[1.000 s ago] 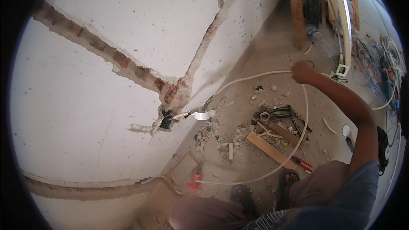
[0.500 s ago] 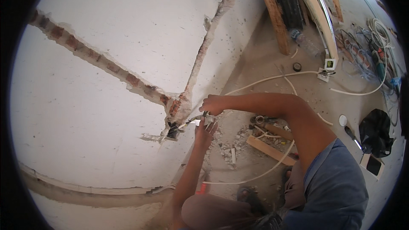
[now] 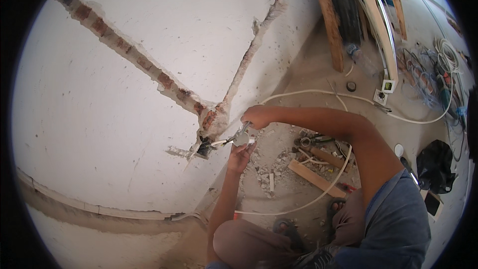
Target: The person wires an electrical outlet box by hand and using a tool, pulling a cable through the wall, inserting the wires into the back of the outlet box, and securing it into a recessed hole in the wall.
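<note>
My left hand [image 3: 240,156] has its fingers round a white cylindrical fitting [image 3: 241,138] at the wall's foot. Just above it my right hand [image 3: 256,116] is closed on grey wires [image 3: 245,127] that run into the fitting. White and dark cable ends [image 3: 217,143] lead from the fitting to a rough hole [image 3: 203,147] in the white wall [image 3: 114,129]. Two chiselled channels [image 3: 139,61] showing red brick meet above that hole. A long white cable [image 3: 318,91] loops over the dusty floor.
Rubble, pliers [image 3: 318,139] and wooden offcuts [image 3: 316,178] lie before my feet. Planks [image 3: 326,17], dark tubing and a plastic bottle [image 3: 366,62] stand or lie at the upper right. Tangled cables [image 3: 423,74], a socket frame [image 3: 388,86] and a black bag [image 3: 434,167] are on the right.
My right hand has come from the cable on the right to the fitting by the wall. My left hand has risen into view and holds the fitting. The view has shifted slightly.
</note>
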`<action>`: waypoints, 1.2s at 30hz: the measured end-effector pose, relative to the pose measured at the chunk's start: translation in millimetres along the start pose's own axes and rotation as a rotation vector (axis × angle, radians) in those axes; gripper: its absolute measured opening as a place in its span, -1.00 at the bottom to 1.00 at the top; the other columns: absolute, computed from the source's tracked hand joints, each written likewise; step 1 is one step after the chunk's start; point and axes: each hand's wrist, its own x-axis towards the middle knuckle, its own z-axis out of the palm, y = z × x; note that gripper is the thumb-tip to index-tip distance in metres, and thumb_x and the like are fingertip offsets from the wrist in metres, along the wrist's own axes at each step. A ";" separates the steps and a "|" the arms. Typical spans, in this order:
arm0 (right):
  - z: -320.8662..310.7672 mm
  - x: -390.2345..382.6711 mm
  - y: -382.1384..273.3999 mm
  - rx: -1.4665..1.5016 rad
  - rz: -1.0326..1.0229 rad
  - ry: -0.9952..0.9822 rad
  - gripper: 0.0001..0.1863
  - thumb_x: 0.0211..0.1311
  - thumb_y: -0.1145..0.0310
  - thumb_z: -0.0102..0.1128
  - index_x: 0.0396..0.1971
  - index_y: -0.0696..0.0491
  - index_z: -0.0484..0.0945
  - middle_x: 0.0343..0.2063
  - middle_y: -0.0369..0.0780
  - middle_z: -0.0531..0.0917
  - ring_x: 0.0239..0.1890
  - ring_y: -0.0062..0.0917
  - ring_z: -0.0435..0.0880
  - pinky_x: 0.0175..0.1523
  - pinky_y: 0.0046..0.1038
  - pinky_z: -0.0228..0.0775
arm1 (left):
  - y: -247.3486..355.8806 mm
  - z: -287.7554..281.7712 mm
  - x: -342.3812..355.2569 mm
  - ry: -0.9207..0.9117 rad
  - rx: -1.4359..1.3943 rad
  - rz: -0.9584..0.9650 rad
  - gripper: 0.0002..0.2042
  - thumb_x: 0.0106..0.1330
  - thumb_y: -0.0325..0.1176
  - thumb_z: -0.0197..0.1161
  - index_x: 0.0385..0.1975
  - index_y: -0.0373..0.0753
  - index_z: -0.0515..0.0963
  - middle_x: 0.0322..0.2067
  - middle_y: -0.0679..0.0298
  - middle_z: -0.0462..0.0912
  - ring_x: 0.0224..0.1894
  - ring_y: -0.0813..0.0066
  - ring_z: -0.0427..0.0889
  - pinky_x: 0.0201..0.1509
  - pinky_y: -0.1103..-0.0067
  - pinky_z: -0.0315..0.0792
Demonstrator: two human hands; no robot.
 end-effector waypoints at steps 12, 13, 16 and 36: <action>10.5 3.0 18.6 0.081 0.005 0.011 -0.85 0.00 0.33 0.20 -0.52 0.11 0.52 -0.51 -0.02 0.57 -0.35 -0.08 0.57 -0.28 -0.15 0.35 | 2.9 3.3 15.2 0.173 -0.241 -0.082 -0.68 0.28 -0.32 0.21 0.00 -0.20 0.41 -0.03 0.21 0.53 0.04 0.26 0.51 0.25 0.23 0.36; 11.4 2.9 18.3 0.079 0.001 -0.005 -0.85 0.00 0.34 0.20 -0.52 0.10 0.53 -0.51 -0.03 0.57 -0.35 -0.08 0.57 -0.28 -0.14 0.36 | 0.6 3.6 18.5 0.179 -0.193 -0.057 -0.71 0.29 -0.28 0.21 -0.03 -0.19 0.43 -0.07 0.22 0.55 0.00 0.28 0.52 0.22 0.25 0.39; 13.2 1.6 12.0 0.023 0.018 0.031 -0.83 0.02 0.29 0.24 -0.51 0.09 0.59 -0.52 -0.04 0.61 -0.34 -0.10 0.61 -0.24 -0.15 0.41 | -10.8 3.4 28.0 0.298 -0.116 -0.006 -0.76 0.32 -0.22 0.20 -0.10 -0.13 0.44 -0.16 0.27 0.57 -0.08 0.34 0.54 0.11 0.28 0.46; 12.6 -1.5 19.6 -0.304 -0.338 0.320 -0.72 0.01 0.29 0.20 -0.29 0.09 0.47 -0.58 -0.05 0.57 -0.38 -0.10 0.63 -0.30 -0.12 0.43 | -13.4 -4.7 32.6 0.342 -0.064 -0.017 -0.69 0.18 -0.58 0.14 -0.06 -0.32 0.34 -0.09 0.14 0.48 -0.04 0.18 0.54 0.15 0.18 0.49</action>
